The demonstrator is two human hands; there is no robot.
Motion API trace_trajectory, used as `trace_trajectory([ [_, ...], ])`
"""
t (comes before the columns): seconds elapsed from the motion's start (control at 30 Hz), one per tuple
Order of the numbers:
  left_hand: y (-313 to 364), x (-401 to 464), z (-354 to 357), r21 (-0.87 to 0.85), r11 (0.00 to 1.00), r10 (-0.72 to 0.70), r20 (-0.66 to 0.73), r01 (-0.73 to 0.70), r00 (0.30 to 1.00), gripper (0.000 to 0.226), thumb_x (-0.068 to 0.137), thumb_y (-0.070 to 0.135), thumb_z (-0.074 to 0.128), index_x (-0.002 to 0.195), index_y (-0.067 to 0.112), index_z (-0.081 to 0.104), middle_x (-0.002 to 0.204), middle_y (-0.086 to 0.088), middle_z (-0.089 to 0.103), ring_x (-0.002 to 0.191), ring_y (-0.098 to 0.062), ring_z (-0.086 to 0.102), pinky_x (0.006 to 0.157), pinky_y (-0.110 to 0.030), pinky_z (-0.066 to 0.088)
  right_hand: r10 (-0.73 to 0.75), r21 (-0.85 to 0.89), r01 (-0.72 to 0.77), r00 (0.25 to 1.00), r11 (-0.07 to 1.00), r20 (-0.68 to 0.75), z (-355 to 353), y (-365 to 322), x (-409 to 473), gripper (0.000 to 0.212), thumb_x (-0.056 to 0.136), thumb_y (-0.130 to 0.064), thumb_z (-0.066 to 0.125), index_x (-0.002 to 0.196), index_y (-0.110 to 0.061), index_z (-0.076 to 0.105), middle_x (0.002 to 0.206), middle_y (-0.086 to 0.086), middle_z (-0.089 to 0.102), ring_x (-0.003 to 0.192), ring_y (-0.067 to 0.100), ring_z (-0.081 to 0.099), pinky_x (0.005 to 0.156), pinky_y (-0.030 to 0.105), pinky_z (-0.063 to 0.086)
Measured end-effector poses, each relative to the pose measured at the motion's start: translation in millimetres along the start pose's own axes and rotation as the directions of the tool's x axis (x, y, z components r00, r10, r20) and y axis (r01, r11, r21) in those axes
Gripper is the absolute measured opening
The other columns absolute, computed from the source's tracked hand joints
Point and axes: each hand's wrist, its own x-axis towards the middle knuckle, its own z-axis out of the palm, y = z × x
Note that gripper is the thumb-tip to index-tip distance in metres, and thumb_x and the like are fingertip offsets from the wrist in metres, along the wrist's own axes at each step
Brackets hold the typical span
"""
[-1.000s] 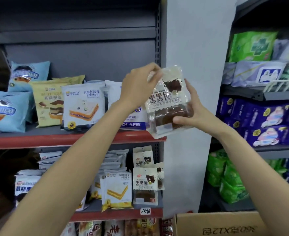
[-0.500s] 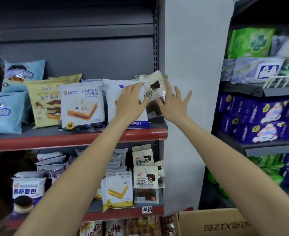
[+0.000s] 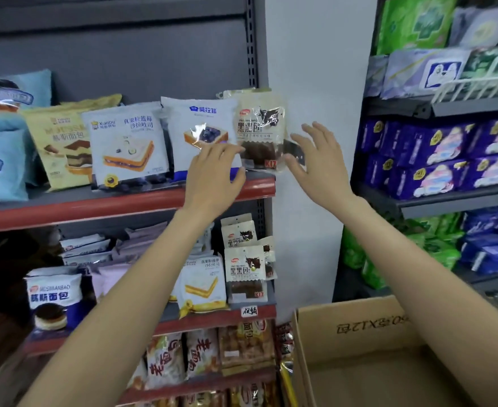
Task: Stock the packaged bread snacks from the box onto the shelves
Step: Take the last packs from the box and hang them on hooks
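A red-edged shelf (image 3: 65, 210) runs from the left, holding upright packs: blue ones, a yellow mousse pack (image 3: 62, 142), a white sandwich pack (image 3: 127, 145), then a white blueberry-toast pack (image 3: 200, 133). The left hand (image 3: 212, 177) is raised in front of that pack's lower edge, fingers spread and relaxed, holding nothing. Just right of it, at the shelf's right end, stands the bread snack (image 3: 261, 130): a clear packet with a cream label, black Chinese lettering, a dark splash mark, and dark brown bread showing through below. Its right edge slightly overhangs the shelf end, next to the white wall (image 3: 315, 69). The right hand (image 3: 318, 163) is wide open, fingers splayed, just beside the packet's lower right corner; whether it touches is unclear. Below right, an open cardboard box (image 3: 359, 327) sits beside the lower shelves.
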Motion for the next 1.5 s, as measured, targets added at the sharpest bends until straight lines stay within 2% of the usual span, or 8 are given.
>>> trace_trajectory([
  [0.37, 99.9, -151.7, 2.1, -0.437, 0.849, -0.199, 0.254, 0.296, 0.947, 0.019, 0.09, 0.032, 0.055, 0.107, 0.033, 0.062, 0.083, 0.022, 0.065, 0.08, 0.001, 0.062, 0.072, -0.03, 0.053, -0.017, 0.227, -0.091, 0.902, 0.97, 0.43, -48.9, 15.6, -157.9, 0.021, 0.094, -0.022, 0.05, 0.105, -0.021, 0.067, 0.082, 0.001, 0.072, 0.077, 0.02, 0.067, 0.073, 0.038, 0.053],
  [0.6, 142.5, -288.9, 40.9, -0.228, 0.759, -0.333, 0.67, 0.61, 0.663, 0.057, 0.084, 0.051, 0.061, 0.133, 0.027, 0.047, 0.114, 0.012, 0.056, 0.088, -0.005, 0.058, 0.075, -0.024, 0.049, -0.172, 0.174, 0.048, 0.544, 0.984, 0.821, -46.1, 62.1, -326.2, 0.022, 0.093, -0.024, 0.056, 0.112, -0.02, 0.066, 0.107, -0.001, 0.07, 0.091, 0.017, 0.065, 0.073, 0.029, 0.05],
  [0.77, 164.0, -337.2, 45.2, -0.173, 0.634, -0.391, 0.769, 0.753, 0.506, 0.056, 0.082, 0.046, 0.067, 0.131, 0.027, 0.049, 0.112, 0.015, 0.057, 0.089, -0.001, 0.06, 0.079, -0.026, 0.051, -0.323, 0.297, 0.213, 0.096, 0.931, 0.942, -13.1, 57.7, -416.5, 0.043, 0.091, -0.018, 0.055, 0.134, -0.017, 0.047, 0.131, 0.005, 0.054, 0.122, 0.022, 0.049, 0.093, 0.036, 0.047],
  [0.9, 180.8, -357.0, 41.0, -0.205, 0.587, -0.421, 0.75, 0.784, 0.511, 0.045, 0.081, 0.033, 0.071, 0.124, 0.029, 0.055, 0.109, 0.01, 0.063, 0.086, 0.002, 0.06, 0.073, -0.017, 0.045, -0.306, 0.3, -0.07, -0.082, 0.951, 0.949, 15.2, 48.1, -464.3, 0.071, 0.086, -0.015, 0.066, 0.146, -0.018, 0.029, 0.143, 0.01, 0.043, 0.128, 0.026, 0.045, 0.105, 0.032, 0.038],
  [1.07, 189.3, -363.4, 39.6, -0.204, 0.541, -0.475, 0.727, 0.816, 0.496, 0.045, 0.082, 0.027, 0.071, 0.124, 0.029, 0.055, 0.107, 0.01, 0.063, 0.087, -0.001, 0.062, 0.082, -0.029, 0.052, -0.365, 0.353, -0.186, -0.035, 0.917, 0.93, 28.5, 53.1, -485.2, 0.034, 0.083, -0.015, 0.069, 0.116, -0.009, 0.064, 0.11, 0.011, 0.062, 0.1, 0.028, 0.059, 0.074, 0.023, 0.041],
  [1.17, 189.6, -364.0, 39.7, -0.206, 0.529, -0.48, 0.727, 0.823, 0.49, 0.045, 0.083, 0.025, 0.07, 0.125, 0.028, 0.055, 0.107, 0.01, 0.062, 0.087, -0.001, 0.061, 0.081, -0.028, 0.053, -0.365, 0.365, -0.095, 0.027, 0.926, 0.931, 14.7, 73.4, -485.6, 0.023, 0.089, -0.025, 0.062, 0.107, -0.013, 0.069, 0.106, 0.007, 0.062, 0.106, 0.023, 0.054, 0.083, 0.032, 0.045],
  [1.4, 196.0, -356.8, 37.1, -0.244, 0.619, -0.529, 0.572, 0.746, 0.626, 0.036, 0.089, 0.03, 0.062, 0.124, 0.028, 0.055, 0.12, 0.01, 0.055, 0.105, -0.005, 0.055, 0.086, -0.026, 0.046, -0.021, 0.217, -0.321, 0.518, 0.922, 0.855, -51.5, 104.2, -417.5, 0.021, 0.093, -0.027, 0.058, 0.076, -0.015, 0.052, 0.069, 0.003, 0.064, 0.067, 0.026, 0.06, 0.065, 0.037, 0.046],
  [1.5, 201.2, -341.3, 30.9, -0.362, 0.624, -0.537, 0.444, 0.692, 0.717, 0.03, 0.089, 0.03, 0.062, 0.119, 0.029, 0.056, 0.118, 0.012, 0.055, 0.106, -0.001, 0.054, 0.092, -0.029, 0.047, 0.148, 0.316, -0.571, 0.622, 0.758, 0.769, -74.5, 106.8, -368.4, 0.011, 0.091, -0.017, 0.061, 0.079, -0.015, 0.061, 0.075, 0.003, 0.067, 0.063, 0.023, 0.067, 0.058, 0.039, 0.054],
])
